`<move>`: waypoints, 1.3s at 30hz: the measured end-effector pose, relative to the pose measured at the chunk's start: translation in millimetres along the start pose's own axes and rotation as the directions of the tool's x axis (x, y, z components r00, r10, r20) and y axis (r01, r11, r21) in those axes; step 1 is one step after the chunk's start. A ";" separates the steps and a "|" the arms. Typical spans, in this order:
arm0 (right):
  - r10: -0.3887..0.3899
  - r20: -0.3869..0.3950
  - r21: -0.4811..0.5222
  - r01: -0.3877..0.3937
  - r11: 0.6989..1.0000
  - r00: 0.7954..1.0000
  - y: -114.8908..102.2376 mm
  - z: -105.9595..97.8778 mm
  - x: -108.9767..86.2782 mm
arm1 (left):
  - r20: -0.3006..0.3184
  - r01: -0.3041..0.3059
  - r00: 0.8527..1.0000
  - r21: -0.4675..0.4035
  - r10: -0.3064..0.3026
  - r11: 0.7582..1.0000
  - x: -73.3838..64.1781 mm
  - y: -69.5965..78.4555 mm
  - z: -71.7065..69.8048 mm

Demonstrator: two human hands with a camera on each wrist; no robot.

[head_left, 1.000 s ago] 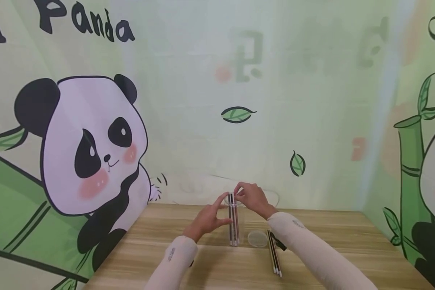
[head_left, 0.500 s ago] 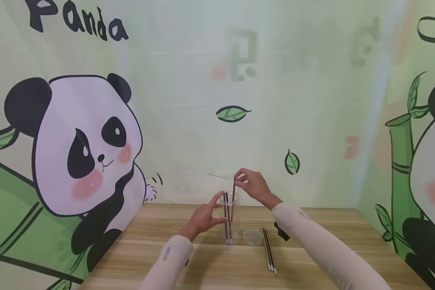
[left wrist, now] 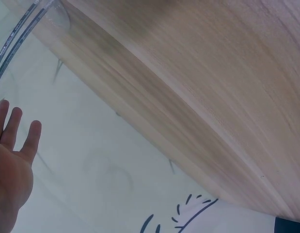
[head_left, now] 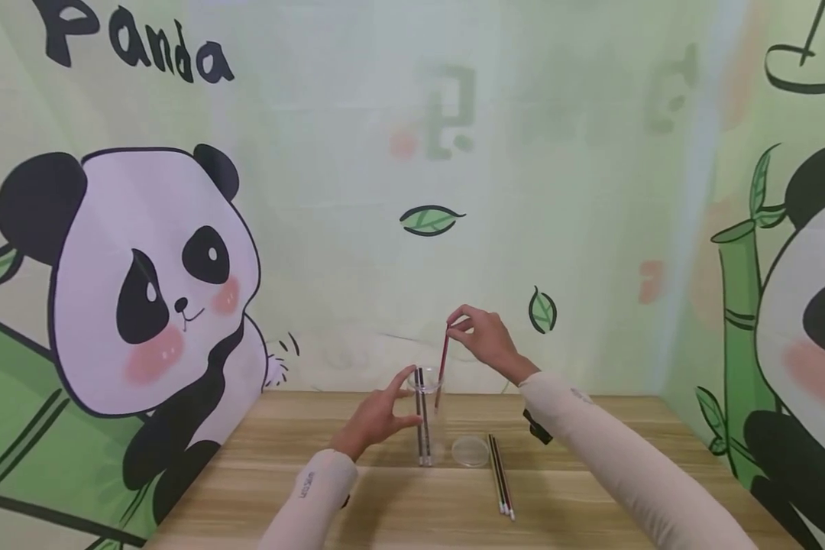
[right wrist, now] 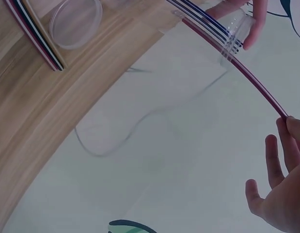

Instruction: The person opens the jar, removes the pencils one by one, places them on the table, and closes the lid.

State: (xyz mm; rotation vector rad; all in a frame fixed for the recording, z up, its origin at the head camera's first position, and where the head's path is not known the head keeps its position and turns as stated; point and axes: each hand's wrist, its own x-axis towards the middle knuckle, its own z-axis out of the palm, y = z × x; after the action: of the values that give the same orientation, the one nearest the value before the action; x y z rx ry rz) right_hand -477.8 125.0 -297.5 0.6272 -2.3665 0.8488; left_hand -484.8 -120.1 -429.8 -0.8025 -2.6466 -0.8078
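Observation:
In the head view my left hand point(head_left: 370, 420) grips the side of an upright clear plastic jar point(head_left: 436, 441), fingers at its rim and thumb lower down. Two dark striped pencils point(head_left: 422, 428) stand inside the jar. My right hand point(head_left: 490, 338) pinches a dark red pencil point(head_left: 444, 355) by its top end, above and right of the jar. The right wrist view shows this red pencil point(right wrist: 259, 85) slanting through the jar's mouth, its lower part still inside. Only some of the left hand's fingers point(left wrist: 31, 138) show in the left wrist view.
A round clear lid point(head_left: 470, 452) lies on the wooden table point(head_left: 577, 473) to the right of the jar. Beside it lie several pencils point(head_left: 500, 477) side by side. A green cloth wall printed with pandas point(head_left: 158, 298) stands behind the table.
The right hand has risen and drawn the red pencil up out of the jar, tilting it to the right. The left hand stays on the jar. The head view has shifted slightly.

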 end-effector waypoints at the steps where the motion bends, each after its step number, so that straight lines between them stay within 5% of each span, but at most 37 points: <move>1: 0.002 -0.002 0.001 -0.002 1.000 1.000 -0.1 -1.9 0.8 | -0.003 -0.007 1.000 0.004 0.007 1.000 0.1 -0.5 0.0; 25: 0.000 -0.092 0.032 0.003 0.999 0.996 -9.3 -43.2 18.3 | 0.017 0.025 1.000 -0.042 -0.025 0.999 -3.3 4.5 -2.5; 39: 0.025 -0.143 0.043 -0.019 0.999 0.989 -12.8 -63.4 21.4 | -0.006 -0.010 1.000 -0.030 0.010 1.000 -0.9 4.6 0.2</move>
State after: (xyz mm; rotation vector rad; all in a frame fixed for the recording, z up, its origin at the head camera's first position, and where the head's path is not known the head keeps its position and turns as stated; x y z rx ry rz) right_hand -465.3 154.2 -237.3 0.5383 -2.2354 0.9232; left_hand -481.4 -117.2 -428.3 -0.8188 -2.6296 -0.8478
